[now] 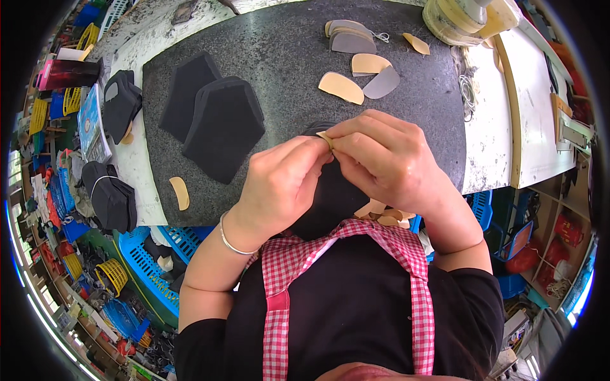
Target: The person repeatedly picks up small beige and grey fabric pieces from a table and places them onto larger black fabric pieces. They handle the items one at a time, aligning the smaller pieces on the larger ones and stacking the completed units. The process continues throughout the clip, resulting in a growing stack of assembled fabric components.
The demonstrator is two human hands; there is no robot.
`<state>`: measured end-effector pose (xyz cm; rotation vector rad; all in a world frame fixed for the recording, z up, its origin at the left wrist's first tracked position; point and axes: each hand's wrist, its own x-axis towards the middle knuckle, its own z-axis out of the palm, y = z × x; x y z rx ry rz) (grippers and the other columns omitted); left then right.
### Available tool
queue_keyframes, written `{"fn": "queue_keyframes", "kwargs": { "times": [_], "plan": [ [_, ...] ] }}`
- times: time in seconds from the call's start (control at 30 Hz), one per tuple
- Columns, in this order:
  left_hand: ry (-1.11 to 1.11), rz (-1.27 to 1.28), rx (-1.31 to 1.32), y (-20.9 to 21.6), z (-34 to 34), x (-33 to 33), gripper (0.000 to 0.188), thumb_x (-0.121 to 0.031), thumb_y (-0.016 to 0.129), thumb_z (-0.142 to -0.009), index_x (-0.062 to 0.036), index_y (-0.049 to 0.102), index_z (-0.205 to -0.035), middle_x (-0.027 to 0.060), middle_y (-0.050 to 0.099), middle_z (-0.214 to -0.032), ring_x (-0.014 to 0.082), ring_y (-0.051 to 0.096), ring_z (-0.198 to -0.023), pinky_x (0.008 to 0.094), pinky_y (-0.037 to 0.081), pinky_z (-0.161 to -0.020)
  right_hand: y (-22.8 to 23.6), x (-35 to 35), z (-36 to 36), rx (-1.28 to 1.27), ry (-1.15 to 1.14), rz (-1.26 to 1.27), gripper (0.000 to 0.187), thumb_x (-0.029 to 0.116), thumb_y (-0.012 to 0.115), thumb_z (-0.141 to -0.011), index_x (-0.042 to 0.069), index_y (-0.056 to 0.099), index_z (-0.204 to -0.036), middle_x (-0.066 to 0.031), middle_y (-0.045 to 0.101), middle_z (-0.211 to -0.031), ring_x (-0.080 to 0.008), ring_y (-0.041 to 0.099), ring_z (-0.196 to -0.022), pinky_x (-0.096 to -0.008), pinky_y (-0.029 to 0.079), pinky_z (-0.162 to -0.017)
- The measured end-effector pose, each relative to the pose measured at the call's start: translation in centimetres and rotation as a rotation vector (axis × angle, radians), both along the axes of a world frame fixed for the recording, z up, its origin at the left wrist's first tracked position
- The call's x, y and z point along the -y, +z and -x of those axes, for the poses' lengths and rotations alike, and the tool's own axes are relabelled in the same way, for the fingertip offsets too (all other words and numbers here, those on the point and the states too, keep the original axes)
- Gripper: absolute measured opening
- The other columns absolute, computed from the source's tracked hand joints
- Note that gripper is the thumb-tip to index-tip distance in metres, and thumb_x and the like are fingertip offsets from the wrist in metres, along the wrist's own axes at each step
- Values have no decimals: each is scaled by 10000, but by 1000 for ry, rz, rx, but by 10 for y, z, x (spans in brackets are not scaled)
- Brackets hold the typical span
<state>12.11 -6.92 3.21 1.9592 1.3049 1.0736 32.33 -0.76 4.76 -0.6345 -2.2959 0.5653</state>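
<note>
My left hand (279,181) and my right hand (387,155) meet over the near side of the dark worktop, fingertips pinched together on a small tan piece (326,139). Most of that piece is hidden by the fingers. Beneath the hands lies a black cut panel (333,200), close to my apron. Beyond the right hand are loose curved pieces: a tan one (342,87), another tan one (370,64) and a grey one (382,84) partly overlapping it. More tan pieces (389,214) lie in a pile by the apron, below my right wrist.
Stacked black panels (225,130) lie left of centre. A tied black bundle (109,197) sits at the left edge. Far right stands a pale, stained container (457,22), with a grey stack (353,42) nearer the middle. Blue baskets (143,267) stand below the table's left edge.
</note>
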Motion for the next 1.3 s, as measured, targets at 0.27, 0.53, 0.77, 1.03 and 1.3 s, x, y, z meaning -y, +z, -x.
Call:
{"fn": "queue_keyframes", "kwargs": {
  "times": [0.27, 0.53, 0.77, 1.03, 1.3],
  "plan": [
    [-56, 170, 296, 7, -2, -4, 91, 24, 721, -963, 37, 685, -1045, 122, 740, -977, 207, 769, -854, 317, 606, -681, -5, 2, 3, -200, -48, 205, 133, -57, 729, -815, 7, 635, -885, -99, 705, -957, -237, 701, -821, -344, 598, -712],
    [26, 511, 750, -1, 41, -6, 178, -116, 619, -1063, -16, 657, -921, 102, 767, -924, 132, 753, -828, 223, 559, -635, 4, -10, -66, -229, 409, 949, 202, 168, 730, -994, 17, 651, -1102, -89, 694, -913, -211, 694, -832, -333, 560, -744],
    [-65, 841, 909, -5, 31, 2, 201, -159, 646, -1047, -13, 677, -912, 132, 782, -956, 160, 763, -775, 228, 553, -591, 8, 9, -23, 1, 13, -193, 345, 234, 868, -722, 70, 705, -978, -48, 676, -893, -237, 680, -706, -327, 573, -616],
    [-87, -83, -70, -19, 20, 31, 307, -104, 951, -703, -55, 788, -959, 86, 778, -1058, 246, 723, -853, 343, 567, -718, -1, 10, -27, -208, -269, 1142, 117, 48, 798, -952, -5, 696, -929, -4, 709, -820, -40, 652, -702, -227, 532, -611],
    [-115, -228, -348, -25, 16, 36, 252, -118, 902, -729, -86, 772, -944, 16, 759, -1024, 259, 697, -1095, 421, 524, -903, -28, 5, -26, 5, -222, 973, 161, 92, 823, -920, 11, 686, -941, -20, 685, -727, -87, 662, -646, -259, 531, -599]
  ]
}}
